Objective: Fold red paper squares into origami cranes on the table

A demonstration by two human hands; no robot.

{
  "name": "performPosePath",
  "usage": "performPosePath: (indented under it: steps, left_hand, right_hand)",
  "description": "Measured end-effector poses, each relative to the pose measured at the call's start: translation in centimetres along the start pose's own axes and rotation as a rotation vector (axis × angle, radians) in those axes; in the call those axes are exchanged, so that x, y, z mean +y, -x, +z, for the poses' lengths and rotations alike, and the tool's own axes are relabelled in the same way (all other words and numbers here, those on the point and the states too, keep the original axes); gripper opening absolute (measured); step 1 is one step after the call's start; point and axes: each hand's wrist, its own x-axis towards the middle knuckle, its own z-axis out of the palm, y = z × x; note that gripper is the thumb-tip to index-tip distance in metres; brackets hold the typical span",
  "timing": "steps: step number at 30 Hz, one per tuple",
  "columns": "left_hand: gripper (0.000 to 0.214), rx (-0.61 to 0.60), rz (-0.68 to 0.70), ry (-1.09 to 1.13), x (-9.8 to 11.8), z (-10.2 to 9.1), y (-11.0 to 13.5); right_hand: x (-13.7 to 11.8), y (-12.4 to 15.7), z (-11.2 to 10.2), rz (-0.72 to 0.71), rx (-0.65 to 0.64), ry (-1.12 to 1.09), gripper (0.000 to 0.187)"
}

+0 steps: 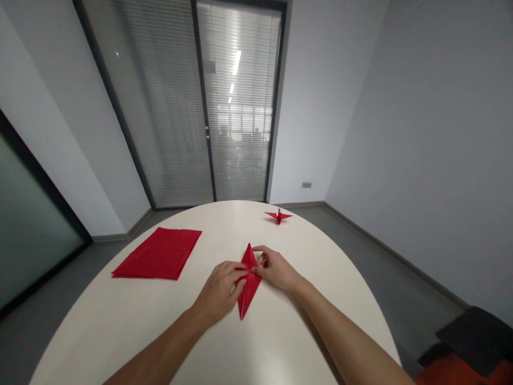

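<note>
A glass door with slatted blinds stands beside a pale wall bearing a small plate low down; at lower right, a black object partly covers something orange-red

Red paper diamond (cream table)

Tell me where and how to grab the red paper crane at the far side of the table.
I'd pinch the narrow middle of the red paper crane, coming down from above on the person's near side. Its thin wings spread out left and right, so a sideways approach would likely bend them.
</note>
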Motion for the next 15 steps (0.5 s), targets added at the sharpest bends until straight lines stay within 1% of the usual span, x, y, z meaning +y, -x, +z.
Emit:
performPosePath:
  steps: [3,5,7,10,13,15]
  left_hand:
    - [0.028,-0.047,0.046,-0.035,0.5,-0.3,0.1]
    - [0.032,-0.073,0.070,-0.055,0.5,-0.4,0.3]
    - [0.035,-0.104,0.084,-0.067,0.4,-0.3,0.4]
    - [0.038,-0.129,0.078,-0.086,0.2,-0.1,0.6]
    - [0.043,-0.139,0.081,-0.092,0.2,-0.1,0.6]
    - [0.045,-0.156,0.090,-0.090,0.2,-0.1,0.6]
  right_hand:
    - [-1.0,0.4,-0.3,0.003,0.010,0.147,0.045]
    - [-1.6,0.7,-0.5,0.000,0.032,0.272,0.045]
    - [-2.1,0.8,-0.6,-0.006,0.047,0.379,0.048]
    - [-2.6,1.1,-0.6,-0.020,0.081,0.476,0.057]
    - [-2.9,1.4,-0.5,-0.111,0.122,0.550,0.060]
    - [-2.9,1.4,-0.3,-0.199,0.097,0.601,0.056]
